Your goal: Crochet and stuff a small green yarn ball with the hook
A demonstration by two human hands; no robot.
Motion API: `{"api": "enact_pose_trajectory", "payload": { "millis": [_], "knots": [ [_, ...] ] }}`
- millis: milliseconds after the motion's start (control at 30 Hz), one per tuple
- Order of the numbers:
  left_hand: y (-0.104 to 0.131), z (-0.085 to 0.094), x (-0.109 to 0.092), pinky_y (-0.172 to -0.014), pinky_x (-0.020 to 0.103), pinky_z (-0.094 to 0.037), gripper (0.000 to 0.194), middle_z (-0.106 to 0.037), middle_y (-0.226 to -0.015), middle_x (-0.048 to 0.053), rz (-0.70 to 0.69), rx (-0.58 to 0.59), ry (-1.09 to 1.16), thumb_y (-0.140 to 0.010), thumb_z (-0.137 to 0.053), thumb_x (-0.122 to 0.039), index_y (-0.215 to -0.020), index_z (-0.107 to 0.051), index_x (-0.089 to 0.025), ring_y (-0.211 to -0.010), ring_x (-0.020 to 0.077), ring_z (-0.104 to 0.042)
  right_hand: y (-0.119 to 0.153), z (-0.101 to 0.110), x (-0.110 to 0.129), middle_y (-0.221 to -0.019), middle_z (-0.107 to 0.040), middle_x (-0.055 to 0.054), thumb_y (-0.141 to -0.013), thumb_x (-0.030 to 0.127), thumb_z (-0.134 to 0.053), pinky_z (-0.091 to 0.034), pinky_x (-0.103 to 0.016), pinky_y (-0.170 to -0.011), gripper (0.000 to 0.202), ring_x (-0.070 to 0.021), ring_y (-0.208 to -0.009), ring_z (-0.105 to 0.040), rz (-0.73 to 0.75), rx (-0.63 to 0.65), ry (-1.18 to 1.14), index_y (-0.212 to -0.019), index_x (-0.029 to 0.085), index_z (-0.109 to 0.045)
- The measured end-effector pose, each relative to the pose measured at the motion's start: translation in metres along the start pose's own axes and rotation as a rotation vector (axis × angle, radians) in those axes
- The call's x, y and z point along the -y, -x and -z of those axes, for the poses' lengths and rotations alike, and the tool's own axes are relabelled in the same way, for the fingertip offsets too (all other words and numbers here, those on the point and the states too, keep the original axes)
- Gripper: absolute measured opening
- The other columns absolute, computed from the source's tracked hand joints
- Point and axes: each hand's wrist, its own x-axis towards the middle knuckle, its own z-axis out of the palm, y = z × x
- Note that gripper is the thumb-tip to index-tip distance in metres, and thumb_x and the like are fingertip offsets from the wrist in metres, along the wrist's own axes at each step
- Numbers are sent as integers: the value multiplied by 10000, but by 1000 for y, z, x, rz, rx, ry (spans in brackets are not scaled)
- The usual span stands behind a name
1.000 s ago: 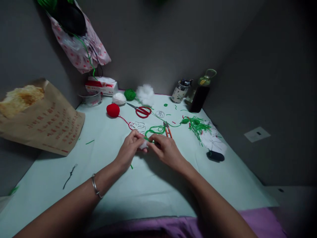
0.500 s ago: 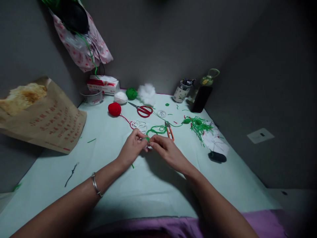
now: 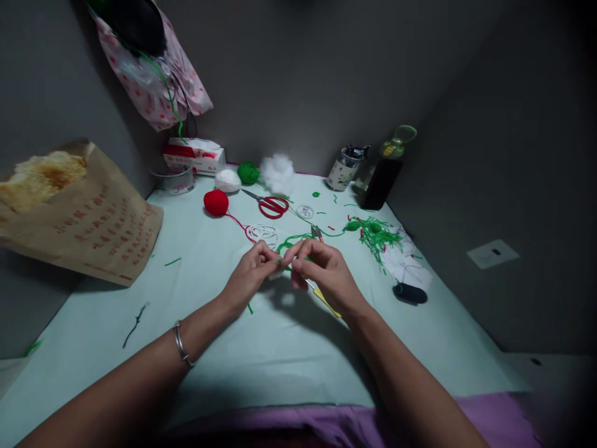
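Note:
My left hand (image 3: 249, 274) is closed, thumb and forefinger pinching a small piece of green yarn work (image 3: 279, 262) that the fingers mostly cover. Right beside it, my right hand (image 3: 321, 264) has its fingertips pinched together on green yarn at that piece. A crochet hook with a yellow handle (image 3: 328, 303) shows beneath my right hand, slanting down to the right; whether the hand touches it I cannot tell. Loops of green yarn (image 3: 298, 238) lie just beyond my fingers. Behind my right hand, small snips (image 3: 316, 233) are partly hidden.
Red-handled scissors (image 3: 273, 207), a red yarn ball (image 3: 216, 203), a white ball (image 3: 228, 181), a green ball (image 3: 248, 173) and white stuffing (image 3: 278, 172) lie farther back. Green scraps (image 3: 380, 236) and a dark spool (image 3: 410, 293) are right; a paper bag (image 3: 107, 230) stands left. A bottle (image 3: 382, 180) stands back right.
My right hand has shifted slightly right and its fingers have lifted and curled. The yellow-handled crochet hook has come into sight below it; the snips are now more covered.

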Motion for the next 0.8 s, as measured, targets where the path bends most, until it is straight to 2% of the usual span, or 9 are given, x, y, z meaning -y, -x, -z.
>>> {"api": "enact_pose_trajectory", "payload": {
  "millis": [67, 133, 200, 300, 467, 567, 700, 800],
  "knots": [
    [0, 1, -1, -559, 237, -373, 159, -574, -642, -52, 11, -32, 3, -772, -723, -220, -770, -564, -210, -587, 119, -504, 1, -1, 0, -985, -657, -25, -896, 304, -642, -413, -259, -555, 111, -94, -571, -486, -9, -58, 156, -930, 219, -578],
    [-1, 1, -2, -561, 238, -384, 133, -586, -675, -44, 18, -48, 18, -769, -704, -219, -783, -572, -212, -602, 123, -504, 0, -1, -2, -958, -642, -18, -888, 252, -633, -398, -255, -592, 124, -104, -618, -485, 40, -54, 397, -998, 212, -591],
    [0, 1, -2, -576, 244, -412, 132, -597, -697, -34, 22, -45, 36, -767, -697, -229, -767, -566, -213, -624, 131, -524, -1, -1, -6, -868, -624, -10, -903, 252, -620, -397, -263, -638, 57, -129, -674, -508, 82, 25, 573, -930, 205, -602],
    [1, 0, -2, -585, 252, -437, 137, -594, -688, -35, 27, -29, 51, -775, -699, -238, -762, -564, -218, -626, 135, -536, -2, -3, -12, -756, -592, -3, -936, 281, -581, -379, -266, -658, 157, -146, -698, -508, 95, 63, 663, -803, 200, -599],
    [3, 0, -3, -714, 286, -515, 146, -646, -784, 1, 20, 59, 51, -822, -730, -304, -833, -616, -213, -727, 150, -605, -5, -3, -16, -581, -431, 59, -885, 336, -601, -266, -251, -550, 271, -106, -565, -362, -24, -67, 567, -664, 196, -533],
    [2, 3, -3, -781, 314, -542, 199, -658, -839, 13, 2, 108, 39, -811, -771, -328, -892, -630, -213, -775, 162, -638, -6, -1, -14, -560, -401, 63, -851, 358, -616, -241, -254, -532, 301, -102, -556, -335, -62, -124, 494, -622, 196, -507],
    [-2, 4, 0, -747, 333, -556, 203, -633, -758, -9, -28, 95, -11, -794, -769, -312, -869, -616, -203, -711, 157, -617, -6, 1, -10, -617, -468, 42, -878, 406, -594, -304, -254, -582, 310, -117, -606, -400, -119, -25, 320, -663, 187, -549],
    [-4, 3, 2, -678, 297, -513, 171, -622, -692, -31, -46, 47, -66, -750, -754, -241, -813, -600, -202, -657, 148, -585, -4, -4, -8, -669, -516, 27, -889, 388, -559, -358, -257, -629, 266, -131, -650, -453, -176, 63, 199, -718, 186, -579]
  ]
}}
